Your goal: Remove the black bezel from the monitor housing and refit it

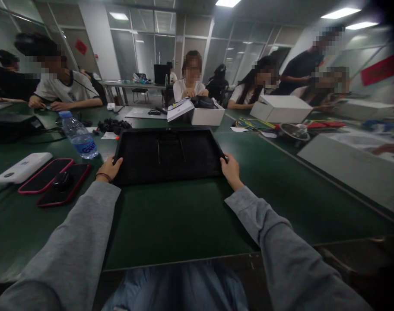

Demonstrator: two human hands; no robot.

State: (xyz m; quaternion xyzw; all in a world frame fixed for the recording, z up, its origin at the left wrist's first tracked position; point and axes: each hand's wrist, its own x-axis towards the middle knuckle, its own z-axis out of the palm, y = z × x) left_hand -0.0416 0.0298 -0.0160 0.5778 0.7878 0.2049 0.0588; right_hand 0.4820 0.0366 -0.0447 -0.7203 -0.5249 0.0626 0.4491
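Observation:
A black rectangular tray [138,155] with a raised rim is in front of me on the green table [171,224]. Thin wire-like lines and a darker shape show in its middle; I cannot make out what they are. My left hand [109,168], with a dark band at the wrist, is closed around the tray's left side. On the opposite side, my right hand [231,170] grips the edge with its thumb on top. Whether the tray rests on the table or is slightly raised, I cannot tell.
Left of the tray stand a water bottle [78,136], a white power bank [23,167] and two red-edged phones [44,176]. Beyond are black cables [111,125] and an open white box [208,115]. Coloured wires [255,124] and white boxes [283,108] lie right. Several people sit around.

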